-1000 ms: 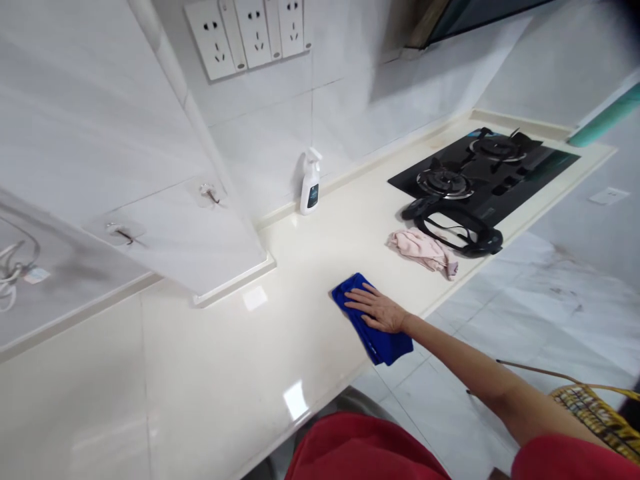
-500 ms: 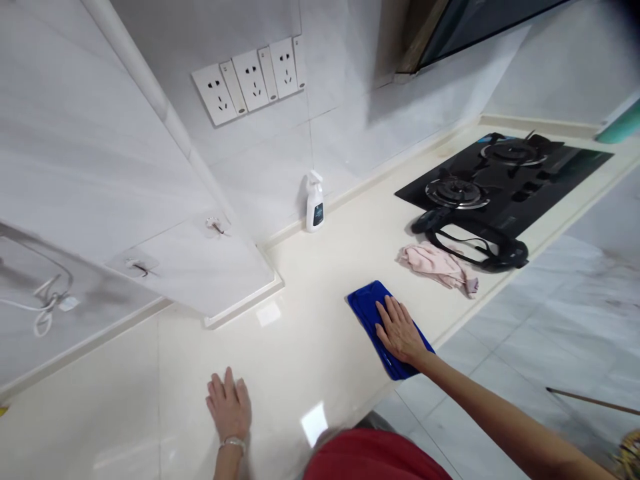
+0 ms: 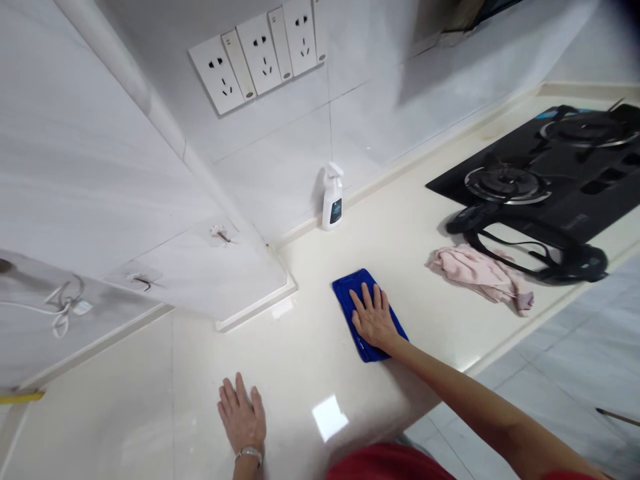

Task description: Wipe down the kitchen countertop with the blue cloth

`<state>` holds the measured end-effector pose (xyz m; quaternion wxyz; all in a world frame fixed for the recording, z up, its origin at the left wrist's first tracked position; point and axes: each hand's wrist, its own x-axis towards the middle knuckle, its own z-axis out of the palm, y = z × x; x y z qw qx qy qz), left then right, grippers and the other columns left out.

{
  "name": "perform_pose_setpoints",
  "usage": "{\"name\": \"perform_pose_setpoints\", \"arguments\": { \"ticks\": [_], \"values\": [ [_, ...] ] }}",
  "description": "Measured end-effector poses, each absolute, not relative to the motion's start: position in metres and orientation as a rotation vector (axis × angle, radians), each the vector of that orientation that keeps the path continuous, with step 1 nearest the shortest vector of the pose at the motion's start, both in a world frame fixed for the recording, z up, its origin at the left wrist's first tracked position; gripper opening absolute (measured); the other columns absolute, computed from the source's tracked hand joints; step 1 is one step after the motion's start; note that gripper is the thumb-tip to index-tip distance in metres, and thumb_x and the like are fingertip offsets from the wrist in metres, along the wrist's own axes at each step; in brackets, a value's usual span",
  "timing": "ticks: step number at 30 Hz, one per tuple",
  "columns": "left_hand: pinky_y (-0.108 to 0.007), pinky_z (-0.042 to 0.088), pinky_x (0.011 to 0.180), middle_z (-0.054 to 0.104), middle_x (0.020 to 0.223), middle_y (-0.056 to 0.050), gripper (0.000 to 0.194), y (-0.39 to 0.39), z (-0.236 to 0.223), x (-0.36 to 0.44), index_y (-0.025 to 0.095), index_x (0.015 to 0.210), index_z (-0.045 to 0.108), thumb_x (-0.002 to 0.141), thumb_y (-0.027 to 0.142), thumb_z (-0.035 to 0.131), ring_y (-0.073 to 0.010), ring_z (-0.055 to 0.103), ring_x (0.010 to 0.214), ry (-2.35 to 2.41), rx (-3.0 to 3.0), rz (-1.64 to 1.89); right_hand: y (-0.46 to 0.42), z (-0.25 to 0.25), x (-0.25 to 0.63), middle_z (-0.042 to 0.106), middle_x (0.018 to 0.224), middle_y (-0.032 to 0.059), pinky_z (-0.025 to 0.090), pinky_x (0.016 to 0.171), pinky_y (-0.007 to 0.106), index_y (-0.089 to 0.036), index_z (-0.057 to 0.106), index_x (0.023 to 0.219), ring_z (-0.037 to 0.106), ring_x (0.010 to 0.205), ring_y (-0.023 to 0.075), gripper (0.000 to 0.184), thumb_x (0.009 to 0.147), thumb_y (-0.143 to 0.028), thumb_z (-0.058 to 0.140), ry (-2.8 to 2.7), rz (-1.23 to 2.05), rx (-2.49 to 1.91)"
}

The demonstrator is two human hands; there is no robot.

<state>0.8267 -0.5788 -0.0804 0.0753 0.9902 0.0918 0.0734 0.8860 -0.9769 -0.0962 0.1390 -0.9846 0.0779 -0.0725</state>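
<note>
Cloth (image 3: 345,291), blue and folded, is lying on the counter (image 3: 300,360), left of the pink rag (image 3: 473,272). The right hand (image 3: 374,321) is resting flat on it, fingers spread. The left hand (image 3: 243,419) is lying open, empty, nearer and further left.

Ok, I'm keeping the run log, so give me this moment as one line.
right hand: flat on blue cloth; left hand: palm-down on counter; spray bottle: upright near wall; pink cloth: crumpled near stove
</note>
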Motion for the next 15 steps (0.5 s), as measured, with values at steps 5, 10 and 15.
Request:
{"name": "perform_pose_setpoints", "arguments": {
  "ticks": [5,10,15],
  "values": [
    [-0.054,0.017,0.123,0.027,0.161,-0.022,0.062,-0.577,-0.081,0.826,0.012,0.149,0.036,0.097,0.044,0.028,-0.0311,0.013,0.153,0.267,2.974,0.238,-0.934,-0.090,0.941,0.009,0.165,0.0074,0.005,0.118,0.067,-0.017,0.033,0.154,-0.004,0.148,0.0450,0.066,0.091,-0.029,0.048,0.096,-0.221,-2.794],
    [-0.056,0.019,0.122,0.026,0.162,-0.019,0.061,-0.574,-0.082,0.825,0.016,0.150,0.036,0.096,0.045,0.031,-0.0302,0.015,0.153,0.303,2.939,0.219,-0.909,-0.087,0.980,0.012,0.164,0.0108,0.007,0.118,0.067,-0.020,0.030,0.155,0.007,0.148,0.0460,0.067,0.093,-0.037,0.048,0.002,-0.238,-2.881],
    [-0.056,0.022,0.122,0.027,0.162,-0.016,0.060,-0.570,-0.089,0.823,0.019,0.150,0.036,0.095,0.043,0.036,-0.0296,0.017,0.152,0.269,2.946,0.285,-0.894,-0.086,1.018,0.020,0.162,0.0147,0.012,0.117,0.065,-0.020,0.032,0.155,0.014,0.146,0.0463,0.065,0.095,-0.040,0.047,-0.038,-0.253,-2.959]
  ]
}}
